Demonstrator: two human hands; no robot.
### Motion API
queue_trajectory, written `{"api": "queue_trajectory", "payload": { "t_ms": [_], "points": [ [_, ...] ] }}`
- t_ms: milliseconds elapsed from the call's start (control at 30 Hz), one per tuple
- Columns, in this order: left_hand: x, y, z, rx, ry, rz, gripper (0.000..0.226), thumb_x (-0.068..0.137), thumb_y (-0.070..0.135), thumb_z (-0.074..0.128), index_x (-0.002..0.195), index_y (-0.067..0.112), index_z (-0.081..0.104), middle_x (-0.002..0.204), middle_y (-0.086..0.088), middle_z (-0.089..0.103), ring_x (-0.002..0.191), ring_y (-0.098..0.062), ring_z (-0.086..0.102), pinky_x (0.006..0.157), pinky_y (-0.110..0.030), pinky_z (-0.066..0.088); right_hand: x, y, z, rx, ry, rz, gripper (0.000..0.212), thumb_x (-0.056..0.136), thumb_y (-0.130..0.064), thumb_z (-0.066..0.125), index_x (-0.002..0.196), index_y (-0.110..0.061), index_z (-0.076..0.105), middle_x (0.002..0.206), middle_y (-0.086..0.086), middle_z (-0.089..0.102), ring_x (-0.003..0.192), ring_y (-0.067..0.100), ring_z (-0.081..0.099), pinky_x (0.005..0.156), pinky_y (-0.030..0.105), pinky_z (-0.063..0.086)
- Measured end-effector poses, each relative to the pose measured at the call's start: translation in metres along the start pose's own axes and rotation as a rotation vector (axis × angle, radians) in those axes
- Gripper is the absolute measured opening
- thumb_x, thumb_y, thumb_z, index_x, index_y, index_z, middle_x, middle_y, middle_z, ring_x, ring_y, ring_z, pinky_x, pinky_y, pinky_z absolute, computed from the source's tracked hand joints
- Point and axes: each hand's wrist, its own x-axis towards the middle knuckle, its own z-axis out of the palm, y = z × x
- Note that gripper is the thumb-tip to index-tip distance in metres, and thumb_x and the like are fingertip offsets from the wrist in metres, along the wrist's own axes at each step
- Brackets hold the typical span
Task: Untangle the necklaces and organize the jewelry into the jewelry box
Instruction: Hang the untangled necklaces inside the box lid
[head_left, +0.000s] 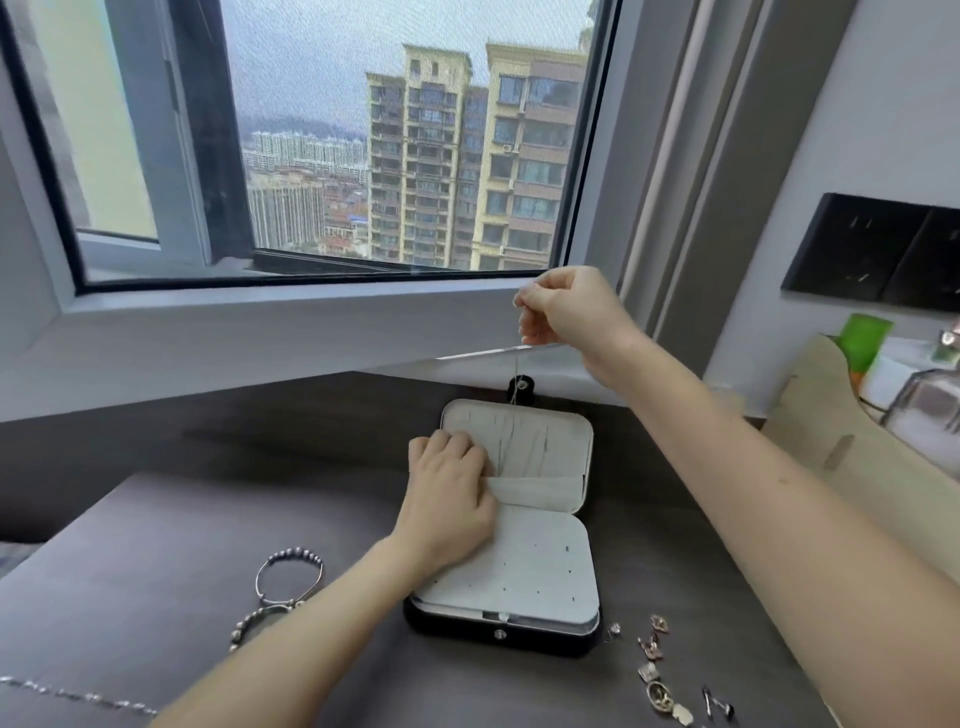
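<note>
Your right hand (563, 312) pinches a necklace chain (516, 366) above the open jewelry box (457, 630); your left hand (448, 499) rests on it, grip unclear.

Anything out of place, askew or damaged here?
Nothing looks damaged or spilled. Earrings lie scattered on the table right of the open jewelry box, two bracelets left of it, not yet stowed. The right hand pinches a thin chain above the box.
</note>
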Motion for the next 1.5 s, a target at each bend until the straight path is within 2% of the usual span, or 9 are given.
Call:
{"api": "queue_trajectory", "payload": {
  "t_ms": [133,233,367,567,733,867,1033,1200,1500],
  "points": [
    [0.0,-0.002,0.002,-0.045,0.025,-0.007,0.025,0.064,0.028,0.035,0.068,0.014,0.056,0.073,0.003,0.049,0.077,-0.019,0.043,0.071,-0.03,0.021,-0.011,0.029,0.011,-0.366,-0.016,-0.089,0.023,0.09,-0.014,0.052,0.076,-0.002,0.066,0.067,0.007,0.066,0.065,0.019,0.062,0.07,0.036,0.053],
    [0.0,-0.002,0.004,-0.072,0.052,-0.003,0.023,0.065,0.027,0.037,0.066,0.014,0.056,0.072,0.003,0.05,0.076,-0.021,0.045,0.071,-0.03,0.021,-0.023,0.051,0.02,-0.667,-0.021,-0.2,0.022,0.089,-0.019,0.055,0.073,-0.008,0.065,0.072,0.003,0.065,0.077,0.024,0.06,0.067,0.032,0.045],
    [0.004,-0.002,0.004,-0.11,0.108,-0.094,0.018,0.074,0.017,0.045,0.074,0.014,0.063,0.076,0.002,0.058,0.079,-0.023,0.05,0.069,-0.028,0.018,-0.034,0.081,0.029,-0.821,0.009,-0.268,0.022,0.094,-0.028,0.051,0.095,-0.016,0.07,0.095,0.003,0.071,0.092,0.025,0.062,0.075,0.034,0.046],
    [0.026,0.009,-0.001,-0.126,0.216,-0.129,0.025,0.086,0.031,0.046,0.09,0.018,0.068,0.079,0.002,0.066,0.074,-0.025,0.055,0.065,-0.031,0.026,-0.042,0.095,0.029,-0.613,0.062,-0.256,0.02,0.093,-0.027,0.056,0.094,-0.018,0.074,0.091,-0.001,0.073,0.089,0.019,0.064,0.076,0.032,0.045],
    [0.038,0.016,0.001,-0.092,0.197,-0.212,0.023,0.081,0.029,0.05,0.078,0.02,0.071,0.079,-0.001,0.069,0.075,-0.029,0.059,0.064,-0.031,0.027,-0.044,0.096,0.032,-0.487,0.131,-0.187,0.016,0.089,-0.021,0.062,0.091,-0.012,0.075,0.089,0.002,0.073,0.089,0.017,0.064,0.076,0.027,0.042],
    [0.04,0.017,0.005,0.049,0.163,-0.274,0.022,0.081,0.027,0.057,0.066,0.015,0.068,0.069,-0.003,0.067,0.065,-0.03,0.058,0.062,-0.031,0.025,-0.044,0.107,0.038,-0.527,0.278,-0.101,0.014,0.088,-0.02,0.063,0.091,-0.009,0.071,0.091,0.006,0.072,0.09,0.023,0.064,0.072,0.027,0.041],
    [0.049,0.025,0.005,0.145,0.152,-0.342,0.026,0.084,0.03,0.057,0.066,0.015,0.069,0.066,-0.003,0.066,0.065,-0.027,0.058,0.062,-0.032,0.023,-0.046,0.105,0.049,-0.607,0.366,-0.106,0.018,0.092,-0.013,0.052,0.095,-0.003,0.066,0.093,0.013,0.07,0.091,0.03,0.062,0.074,0.032,0.038],
    [0.049,0.027,0.002,0.231,0.112,-0.358,0.033,0.091,0.037,0.049,0.075,0.014,0.066,0.08,-0.003,0.065,0.077,-0.025,0.056,0.066,-0.032,0.021,-0.048,0.106,0.052,-0.693,0.346,-0.048,0.02,0.093,-0.013,0.048,0.094,0.0,0.063,0.095,0.016,0.068,0.093,0.034,0.061,0.079,0.036,0.042],
    [0.034,0.017,0.002,0.248,-0.011,-0.239,0.031,0.094,0.037,0.045,0.083,0.018,0.067,0.09,-0.001,0.065,0.085,-0.022,0.055,0.069,-0.032,0.021,-0.064,0.106,0.051,-0.599,0.253,-0.024,0.02,0.091,-0.008,0.049,0.097,-0.002,0.067,0.095,0.011,0.069,0.097,0.026,0.059,0.071,0.028,0.038]
  ]
}}
